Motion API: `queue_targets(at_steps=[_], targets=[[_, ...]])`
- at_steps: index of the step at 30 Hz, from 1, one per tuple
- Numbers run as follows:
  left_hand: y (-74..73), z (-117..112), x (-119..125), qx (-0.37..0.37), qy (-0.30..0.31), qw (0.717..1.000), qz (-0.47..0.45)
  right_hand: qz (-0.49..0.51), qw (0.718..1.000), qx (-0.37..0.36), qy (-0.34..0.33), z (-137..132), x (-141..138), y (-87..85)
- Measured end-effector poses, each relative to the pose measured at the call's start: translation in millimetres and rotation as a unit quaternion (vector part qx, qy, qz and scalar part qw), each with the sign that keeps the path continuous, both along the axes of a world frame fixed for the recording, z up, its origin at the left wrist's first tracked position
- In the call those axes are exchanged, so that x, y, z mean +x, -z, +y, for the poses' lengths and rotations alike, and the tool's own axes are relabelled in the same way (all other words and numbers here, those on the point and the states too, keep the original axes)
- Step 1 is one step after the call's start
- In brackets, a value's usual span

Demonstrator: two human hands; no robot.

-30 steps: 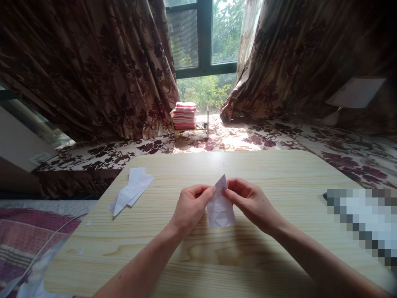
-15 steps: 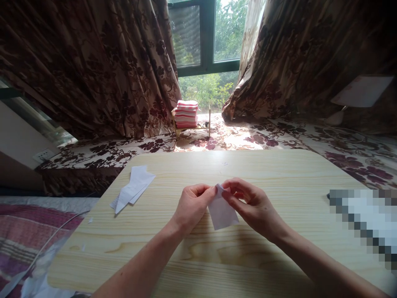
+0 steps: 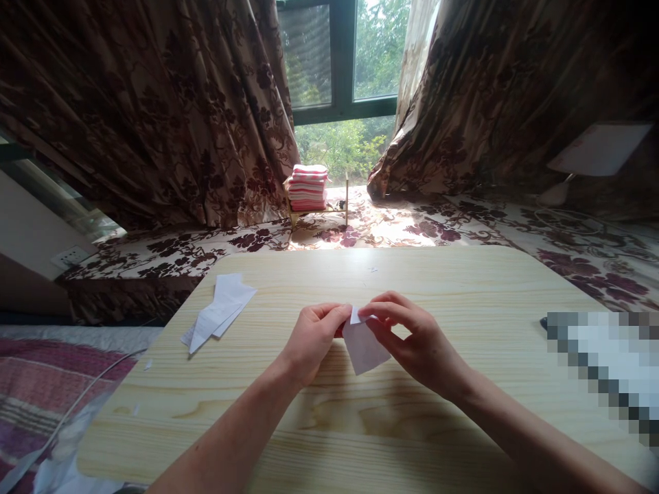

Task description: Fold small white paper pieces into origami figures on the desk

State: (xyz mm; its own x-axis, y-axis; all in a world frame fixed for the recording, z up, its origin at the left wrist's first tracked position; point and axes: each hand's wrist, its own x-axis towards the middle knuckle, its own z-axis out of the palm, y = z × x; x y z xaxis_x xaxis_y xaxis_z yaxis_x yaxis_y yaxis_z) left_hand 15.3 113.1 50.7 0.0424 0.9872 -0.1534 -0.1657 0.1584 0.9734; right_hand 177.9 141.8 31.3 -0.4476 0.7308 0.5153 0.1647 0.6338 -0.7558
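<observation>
Above the middle of the wood-grain table (image 3: 247,412), a small piece of white paper (image 3: 365,348) is held between both hands. A flap at its top edge is folded over toward me. My left hand (image 3: 316,336) pinches the paper's upper left corner between thumb and fingers. From the other side, my right hand (image 3: 412,329) is closed on the paper's upper right, with its index finger on the folded flap. Parts of the paper's sides are hidden behind the fingers.
Cut paper pieces (image 3: 221,309) overlap at the table's left. Tiny paper scraps (image 3: 373,269) lie near the far edge. A blurred-out object (image 3: 607,363) is at the right edge. Beyond stand a small rack of folded pink-and-white cloths (image 3: 307,189) and a lamp (image 3: 600,149).
The paper's top flap has been folded over and now shows flatter and wider. My right fingers have shifted along it, with the index finger more stretched out.
</observation>
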Motion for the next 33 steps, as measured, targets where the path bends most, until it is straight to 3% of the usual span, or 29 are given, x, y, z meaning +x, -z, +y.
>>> queue_targets(at_steps=[7,13,16,27,33], targets=[[2.6,1,-2,0.023,0.011,1.0,-0.004,-0.002,1.0,0.027,0.007,0,-1,-0.7],[2.1,1,0,0.055,-0.012,0.997,0.051,0.009,0.992,-0.104,0.064,0,0,-4.9],[1.3,0,1,0.067,-0.011,0.996,0.065,-0.009,0.986,-0.158,0.06,1,-1,-5.0],[5.5,-2,4,0.063,-0.052,0.997,0.0,-0.006,0.981,-0.194,0.003,-3,0,-11.5],[3.3,0,0,0.012,0.03,0.999,-0.009,0.009,0.982,-0.182,0.039,2,2,-8.6]])
